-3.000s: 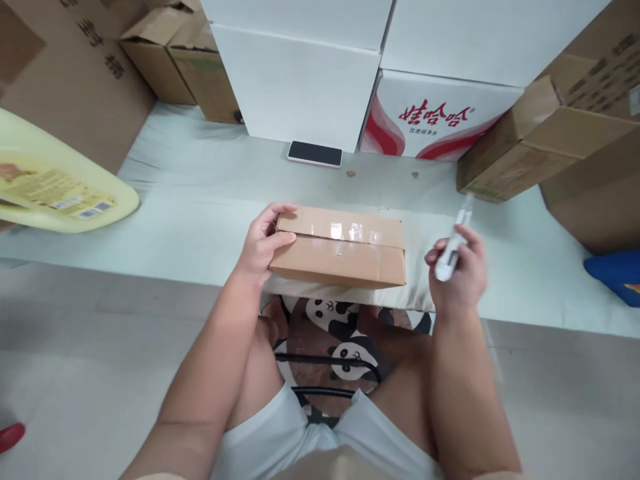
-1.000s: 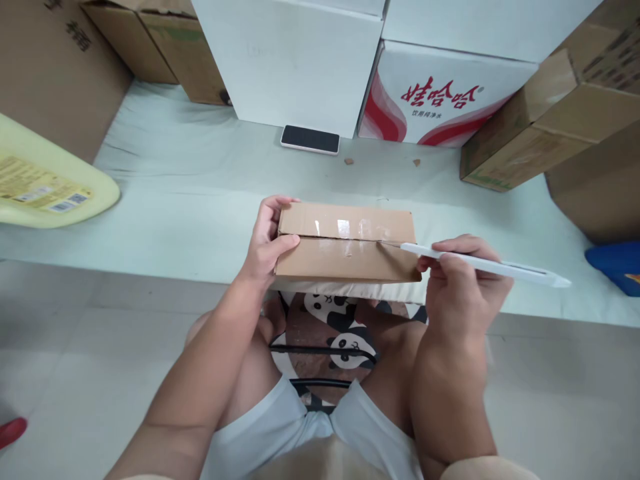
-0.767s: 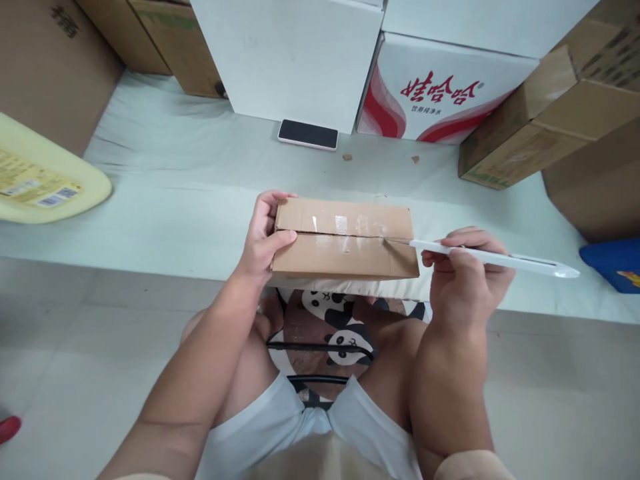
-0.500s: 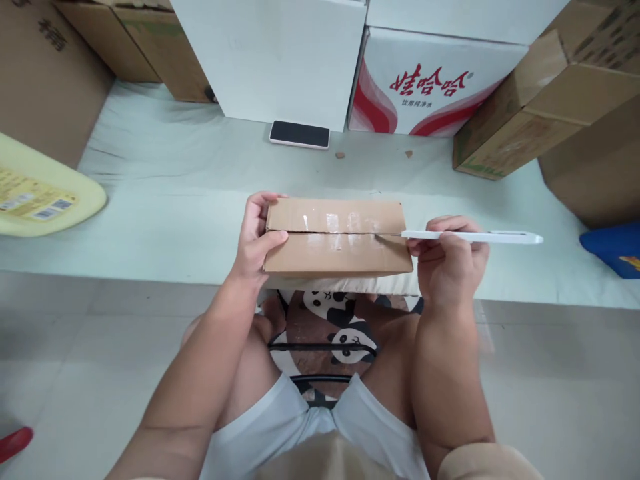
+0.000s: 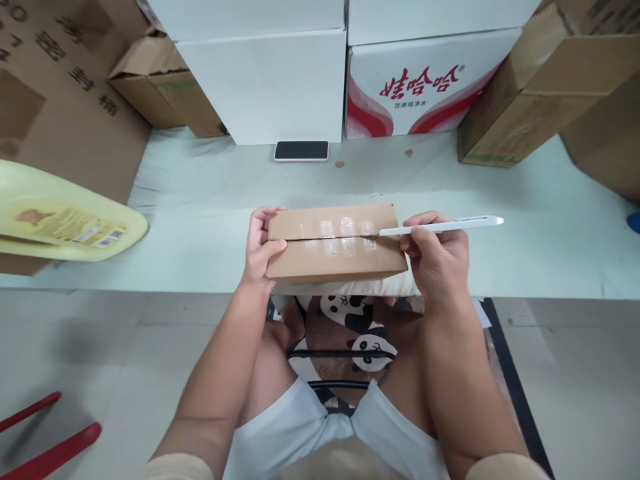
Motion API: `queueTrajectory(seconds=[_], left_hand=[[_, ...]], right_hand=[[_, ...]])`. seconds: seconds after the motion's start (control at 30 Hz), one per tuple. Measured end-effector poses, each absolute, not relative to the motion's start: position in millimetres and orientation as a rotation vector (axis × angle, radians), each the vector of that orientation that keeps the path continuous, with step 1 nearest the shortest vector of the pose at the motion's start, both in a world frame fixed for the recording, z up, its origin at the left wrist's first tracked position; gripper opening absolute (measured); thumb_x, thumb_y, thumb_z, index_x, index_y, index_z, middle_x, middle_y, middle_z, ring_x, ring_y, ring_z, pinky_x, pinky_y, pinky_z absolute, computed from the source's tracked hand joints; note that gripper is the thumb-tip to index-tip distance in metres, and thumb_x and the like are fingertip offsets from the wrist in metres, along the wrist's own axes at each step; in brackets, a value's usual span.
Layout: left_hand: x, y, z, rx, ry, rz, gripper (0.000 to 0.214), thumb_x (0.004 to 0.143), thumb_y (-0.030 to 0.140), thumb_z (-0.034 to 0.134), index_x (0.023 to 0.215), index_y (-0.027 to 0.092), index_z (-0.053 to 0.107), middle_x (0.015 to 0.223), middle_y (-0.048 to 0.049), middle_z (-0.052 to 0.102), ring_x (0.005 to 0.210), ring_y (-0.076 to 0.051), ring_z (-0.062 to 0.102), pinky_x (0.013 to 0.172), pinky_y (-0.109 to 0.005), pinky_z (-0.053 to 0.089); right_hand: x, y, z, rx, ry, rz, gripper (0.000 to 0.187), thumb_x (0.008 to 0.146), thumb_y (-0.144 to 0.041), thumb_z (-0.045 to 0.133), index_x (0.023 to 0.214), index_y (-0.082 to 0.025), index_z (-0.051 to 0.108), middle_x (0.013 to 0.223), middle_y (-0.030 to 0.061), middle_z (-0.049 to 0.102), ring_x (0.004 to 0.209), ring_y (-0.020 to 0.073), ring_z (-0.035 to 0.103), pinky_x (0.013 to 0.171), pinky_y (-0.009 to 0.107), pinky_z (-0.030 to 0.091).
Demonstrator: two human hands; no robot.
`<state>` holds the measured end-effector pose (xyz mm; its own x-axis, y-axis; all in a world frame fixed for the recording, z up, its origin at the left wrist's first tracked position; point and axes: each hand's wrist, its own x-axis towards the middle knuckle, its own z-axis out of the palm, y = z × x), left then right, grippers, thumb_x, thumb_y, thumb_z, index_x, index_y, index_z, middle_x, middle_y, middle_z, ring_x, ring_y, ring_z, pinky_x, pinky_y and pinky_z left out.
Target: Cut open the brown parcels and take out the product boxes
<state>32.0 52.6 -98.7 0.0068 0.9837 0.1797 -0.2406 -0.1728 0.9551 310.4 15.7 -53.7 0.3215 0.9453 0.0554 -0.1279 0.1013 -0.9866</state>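
Cardboard box (image 5: 335, 259) gripped at left end by my left hand (image 5: 259, 255), thumb on top; my right hand (image 5: 437, 260) closed around white cutter (image 5: 473, 224), tip at taped seam (image 5: 347, 236).

In comes the right hand (image 5: 440, 260), out to the right of the cardboard box (image 5: 320, 258) three seconds ago, now right up at its right end! The white cutter (image 5: 453, 225), then pointing past the box, now lies across that end, blade at the seam, its handle farther in than half a second ago.
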Motion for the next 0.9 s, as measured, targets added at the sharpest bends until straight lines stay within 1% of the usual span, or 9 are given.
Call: queueTrajectory(seconds=[0.13, 0.27, 0.37, 0.43, 0.5, 0.6, 0.67, 0.77, 0.9], left_hand=[[33, 54, -98, 1.180, 0.911, 1.411, 0.060, 0.063, 0.036, 0.085, 0.115, 0.032, 0.056, 0.130, -0.0021, 0.063, 0.110, -0.022, 0.063, 0.081, -0.031, 0.056], [36, 54, -96, 1.155, 0.887, 1.410, 0.060, 0.062, 0.035, 0.086, 0.113, 0.032, 0.055, 0.125, -0.0019, 0.066, 0.104, -0.022, 0.066, 0.078, -0.031, 0.056], [37, 53, -95, 1.059, 0.881, 1.419, 0.059, 0.062, 0.035, 0.087, 0.111, 0.031, 0.056, 0.119, -0.0016, 0.069, 0.097, -0.021, 0.068, 0.077, -0.032, 0.057], [36, 53, -93, 1.025, 0.866, 1.404, 0.056, 0.065, 0.038, 0.086, 0.111, 0.031, 0.055, 0.116, -0.0016, 0.070, 0.094, -0.022, 0.070, 0.076, -0.035, 0.058], [34, 54, -92, 1.036, 0.844, 1.396, 0.052, 0.070, 0.043, 0.083, 0.111, 0.031, 0.053, 0.113, -0.0018, 0.071, 0.091, -0.023, 0.071, 0.076, -0.037, 0.058], [31, 57, -92, 1.037, 0.851, 1.451, 0.045, 0.074, 0.047, 0.081, 0.105, 0.030, 0.054, 0.111, -0.0015, 0.069, 0.091, -0.021, 0.069, 0.076, -0.036, 0.057], [32, 61, -92, 1.002, 0.902, 1.515, 0.043, 0.072, 0.045, 0.083, 0.098, 0.028, 0.054, 0.107, -0.0007, 0.067, 0.090, -0.018, 0.067, 0.077, -0.033, 0.056], [38, 63, -91, 0.976, 1.033, 1.608, 0.047, 0.062, 0.045, 0.089, 0.083, 0.024, 0.053, 0.099, 0.0000, 0.064, 0.087, -0.016, 0.063, 0.076, -0.029, 0.053], [43, 51, -82, 1.099, 1.214, 1.599, 0.045, 0.065, 0.054, 0.085, 0.068, 0.020, 0.056, 0.112, -0.0058, 0.066, 0.101, -0.022, 0.064, 0.084, -0.032, 0.053]], right_hand=[[307, 15, -52, -1.158, -0.772, 0.915, 0.005, 0.072, -0.022, 0.061, 0.069, -0.019, 0.059, 0.052, -0.0051, 0.056, 0.045, 0.0073, 0.051, 0.041, 0.018, 0.038], [312, 17, -56, -1.097, -0.663, 0.824, 0.005, 0.066, -0.021, 0.060, 0.065, -0.020, 0.056, 0.049, -0.0068, 0.049, 0.042, 0.0078, 0.049, 0.038, 0.018, 0.035], [327, 22, -65, -0.985, -0.602, 0.802, 0.010, 0.066, -0.027, 0.059, 0.065, -0.021, 0.052, 0.057, -0.0064, 0.049, 0.043, 0.0062, 0.047, 0.039, 0.018, 0.035], [342, 26, -75, -0.975, -0.538, 0.684, 0.012, 0.070, -0.033, 0.057, 0.074, -0.022, 0.053, 0.068, -0.0053, 0.051, 0.052, 0.0075, 0.053, 0.048, 0.019, 0.043], [358, 29, -89, -1.169, -0.632, 0.489, 0.015, 0.076, -0.033, 0.057, 0.086, -0.023, 0.057, 0.083, -0.0015, 0.056, 0.076, 0.0126, 0.064, 0.069, 0.027, 0.055], [371, 34, -111, -1.607, -1.064, 0.304, 0.020, 0.078, -0.028, 0.058, 0.096, -0.020, 0.063, 0.112, 0.0106, 0.058, 0.112, 0.0233, 0.060, 0.101, 0.044, 0.052], [373, 38, -123, -1.736, -1.251, 0.313, 0.024, 0.074, -0.023, 0.058, 0.095, -0.017, 0.067, 0.121, 0.0167, 0.056, 0.115, 0.0268, 0.059, 0.106, 0.047, 0.049], [372, 45, -132, -1.745, -1.317, 0.348, 0.031, 0.069, -0.019, 0.057, 0.097, -0.017, 0.070, 0.126, 0.0186, 0.059, 0.113, 0.0275, 0.062, 0.104, 0.046, 0.050], [358, 35, -124, -1.694, -1.299, 0.328, 0.032, 0.079, -0.026, 0.051, 0.102, -0.018, 0.070, 0.126, 0.0164, 0.062, 0.122, 0.0281, 0.059, 0.111, 0.050, 0.045]])
